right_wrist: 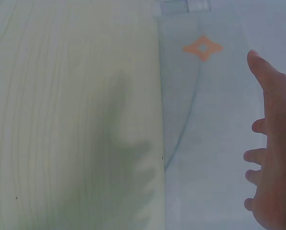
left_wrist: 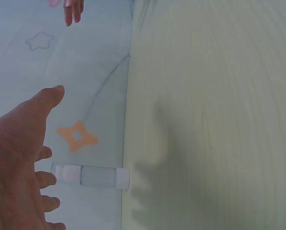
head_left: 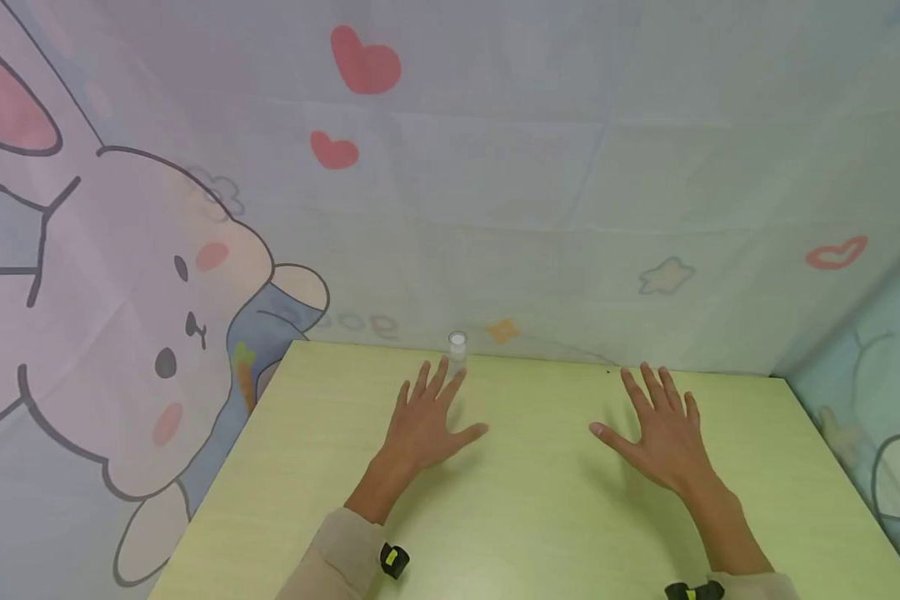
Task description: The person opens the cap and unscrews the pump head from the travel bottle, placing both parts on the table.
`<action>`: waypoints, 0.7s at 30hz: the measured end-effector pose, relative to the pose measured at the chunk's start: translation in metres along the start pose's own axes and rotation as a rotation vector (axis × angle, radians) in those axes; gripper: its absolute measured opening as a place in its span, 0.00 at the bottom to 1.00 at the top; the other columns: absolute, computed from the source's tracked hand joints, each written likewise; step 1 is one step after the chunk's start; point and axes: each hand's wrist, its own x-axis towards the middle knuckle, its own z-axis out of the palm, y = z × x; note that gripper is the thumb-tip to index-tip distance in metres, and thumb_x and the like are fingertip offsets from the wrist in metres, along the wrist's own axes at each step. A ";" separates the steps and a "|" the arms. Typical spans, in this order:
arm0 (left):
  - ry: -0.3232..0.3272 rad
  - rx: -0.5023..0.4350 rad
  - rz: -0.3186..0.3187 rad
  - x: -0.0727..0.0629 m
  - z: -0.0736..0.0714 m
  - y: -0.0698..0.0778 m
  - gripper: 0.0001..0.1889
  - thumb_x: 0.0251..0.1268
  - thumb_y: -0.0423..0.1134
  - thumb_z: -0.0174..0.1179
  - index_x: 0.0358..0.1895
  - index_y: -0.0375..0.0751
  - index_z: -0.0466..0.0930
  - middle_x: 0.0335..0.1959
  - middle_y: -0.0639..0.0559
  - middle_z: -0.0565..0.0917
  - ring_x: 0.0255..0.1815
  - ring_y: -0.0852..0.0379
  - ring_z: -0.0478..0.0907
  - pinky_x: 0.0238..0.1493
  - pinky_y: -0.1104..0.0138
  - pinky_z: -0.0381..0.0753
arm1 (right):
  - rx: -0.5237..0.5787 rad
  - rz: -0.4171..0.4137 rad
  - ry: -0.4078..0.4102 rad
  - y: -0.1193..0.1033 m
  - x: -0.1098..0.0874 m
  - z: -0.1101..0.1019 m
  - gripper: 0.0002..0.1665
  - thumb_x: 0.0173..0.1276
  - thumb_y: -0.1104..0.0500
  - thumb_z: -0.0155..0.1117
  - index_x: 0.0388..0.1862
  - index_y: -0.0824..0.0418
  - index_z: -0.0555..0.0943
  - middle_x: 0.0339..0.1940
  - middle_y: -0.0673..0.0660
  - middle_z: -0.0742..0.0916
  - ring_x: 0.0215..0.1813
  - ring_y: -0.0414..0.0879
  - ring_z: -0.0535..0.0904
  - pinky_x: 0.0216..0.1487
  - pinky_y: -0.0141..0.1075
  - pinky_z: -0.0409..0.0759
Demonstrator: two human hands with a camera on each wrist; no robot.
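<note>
A small clear bottle (head_left: 458, 348) with a whitish cap and base stands upright near the table's far edge. In the left wrist view the bottle (left_wrist: 99, 177) shows its full length, on its side in that picture. My left hand (head_left: 422, 425) hovers over the table with fingers spread, its fingertips overlapping the bottle's lower part in the head view; it holds nothing. To the right, my right hand (head_left: 663, 433) is likewise spread above the table, holding nothing. Part of the bottle (right_wrist: 181, 6) appears at the top of the right wrist view.
The pale yellow-green table (head_left: 525, 500) reaches back to a hanging cloth (head_left: 495, 192) printed with hearts, stars and a cartoon rabbit. Another cloth side (head_left: 892, 383) hangs along the right edge. Both hands cast shadows on the tabletop.
</note>
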 end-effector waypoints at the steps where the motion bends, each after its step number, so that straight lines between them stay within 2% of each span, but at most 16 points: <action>1: -0.001 0.003 -0.001 0.000 0.000 0.000 0.51 0.69 0.78 0.53 0.87 0.57 0.52 0.89 0.51 0.44 0.89 0.43 0.39 0.83 0.38 0.45 | 0.002 -0.001 0.000 0.000 0.000 0.001 0.59 0.70 0.28 0.64 0.87 0.58 0.57 0.86 0.69 0.58 0.86 0.69 0.45 0.75 0.78 0.44; 11: 0.005 -0.003 -0.014 0.000 0.001 -0.001 0.51 0.69 0.78 0.53 0.88 0.57 0.50 0.89 0.51 0.44 0.89 0.43 0.39 0.83 0.38 0.47 | 0.009 0.005 0.005 -0.004 0.004 0.003 0.59 0.71 0.28 0.64 0.88 0.57 0.56 0.86 0.69 0.59 0.86 0.69 0.45 0.75 0.77 0.45; 21: 0.145 -0.059 -0.035 0.003 0.000 -0.003 0.49 0.70 0.73 0.56 0.87 0.54 0.53 0.88 0.47 0.52 0.88 0.44 0.45 0.82 0.40 0.52 | 0.052 0.000 0.011 -0.009 0.007 0.007 0.58 0.71 0.30 0.65 0.87 0.58 0.57 0.86 0.68 0.59 0.86 0.69 0.46 0.74 0.78 0.46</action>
